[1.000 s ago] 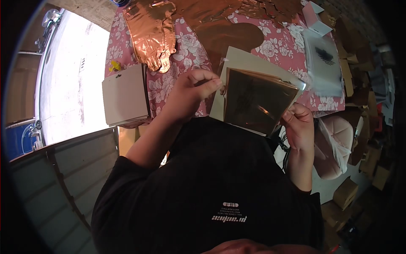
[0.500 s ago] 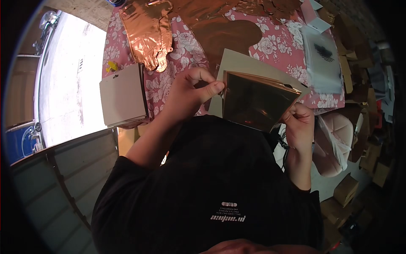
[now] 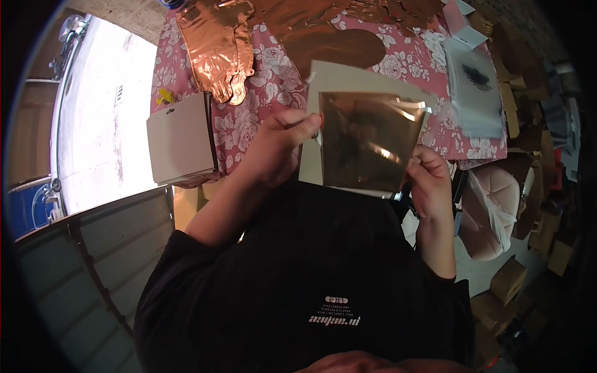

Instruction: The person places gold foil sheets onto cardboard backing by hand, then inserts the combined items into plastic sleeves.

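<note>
In front of my chest I hold a shiny copper-coloured foil sheet over a larger greyish cardboard sheet. My left hand is closed, its thumb and forefinger pinching the left edge near the top corner. On the right edge, lower down, the fingers of my right hand pinch the sheets. Light glints off the foil, whose upper right corner curls slightly. Whether each hand grips the cardboard along with the foil is hard to make out.
A pink floral tablecloth covers the table. On it lie crinkled copper foil pieces, a cardboard stack at the left and clear plastic sleeves at the right. A cushioned chair and cardboard boxes stand to my right.
Both hands have shifted slightly left with the foil and cardboard. The sheets have risen and tilted, so more of the foil's face catches light.
</note>
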{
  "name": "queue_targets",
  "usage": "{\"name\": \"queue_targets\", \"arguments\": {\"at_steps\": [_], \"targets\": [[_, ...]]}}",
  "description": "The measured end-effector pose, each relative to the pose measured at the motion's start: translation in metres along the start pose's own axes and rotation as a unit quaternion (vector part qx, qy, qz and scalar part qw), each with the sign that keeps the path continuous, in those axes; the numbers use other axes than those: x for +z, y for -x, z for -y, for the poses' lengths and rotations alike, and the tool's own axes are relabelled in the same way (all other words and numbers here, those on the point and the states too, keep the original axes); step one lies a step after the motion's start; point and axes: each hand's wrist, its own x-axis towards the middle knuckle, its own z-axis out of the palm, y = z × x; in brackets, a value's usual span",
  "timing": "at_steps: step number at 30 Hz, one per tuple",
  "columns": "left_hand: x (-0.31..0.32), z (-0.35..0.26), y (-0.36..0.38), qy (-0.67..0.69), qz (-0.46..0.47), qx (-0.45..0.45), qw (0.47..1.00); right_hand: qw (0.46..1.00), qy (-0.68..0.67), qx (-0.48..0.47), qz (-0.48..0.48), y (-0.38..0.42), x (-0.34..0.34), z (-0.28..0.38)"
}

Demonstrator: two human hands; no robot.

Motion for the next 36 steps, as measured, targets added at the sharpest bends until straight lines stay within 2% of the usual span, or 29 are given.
{"name": "queue_targets", "arguments": {"at_steps": [1,2,4,7,11,14,16,20,22,23,25,28,31,34,36], "targets": [[0.003,-0.002,0.0,0.058,0.007,0.0,0.998,0.999,0.008,0.012,0.029,-0.001,-0.005,-0.003],[0.006,-0.003,-0.001,0.058,0.007,0.0,0.998,0.999,0.008,0.011,0.029,0.0,-0.004,-0.004],[0.014,-0.003,-0.003,0.033,-0.081,0.048,0.995,0.997,0.052,0.032,0.039,0.001,-0.001,-0.006],[0.017,-0.003,0.003,0.003,-0.089,0.04,0.995,0.997,0.07,0.005,0.012,0.003,0.003,-0.007],[-0.012,0.009,-0.003,-0.092,-0.083,-0.025,0.992,0.996,0.091,0.001,-0.008,0.005,0.007,-0.001],[-0.012,0.01,-0.002,-0.055,-0.029,0.008,0.998,0.992,0.121,-0.021,0.022,0.008,0.001,-0.003],[0.001,-0.003,0.006,0.058,0.035,-0.032,0.997,0.998,0.007,0.036,0.053,0.01,0.0,-0.003],[0.017,-0.001,0.003,0.049,-0.009,0.002,0.999,0.991,0.041,0.081,0.095,0.011,-0.004,-0.014],[0.028,-0.003,-0.001,0.025,-0.098,0.041,0.994,0.994,0.052,0.064,0.068,0.012,-0.001,-0.018],[0.019,-0.002,-0.002,0.024,-0.098,0.041,0.994,0.994,0.051,0.064,0.068,0.012,-0.004,-0.021],[-0.009,0.004,-0.002,-0.199,-0.047,0.031,0.978,0.993,0.099,0.037,0.052,0.013,-0.013,-0.028],[-0.007,0.009,-0.003,-0.212,-0.05,0.061,0.974,0.992,0.102,0.006,0.071,0.014,-0.011,-0.015],[-0.024,0.01,-0.005,-0.137,-0.034,0.034,0.989,0.993,0.096,0.018,0.07,0.015,-0.016,-0.017],[-0.009,0.004,0.0,-0.064,-0.036,0.01,0.997,0.995,0.066,0.022,0.064,0.014,-0.007,-0.01],[-0.001,-0.001,-0.001,-0.075,-0.051,0.02,0.996,0.996,0.056,0.027,0.062,0.014,0.001,-0.005]]}}
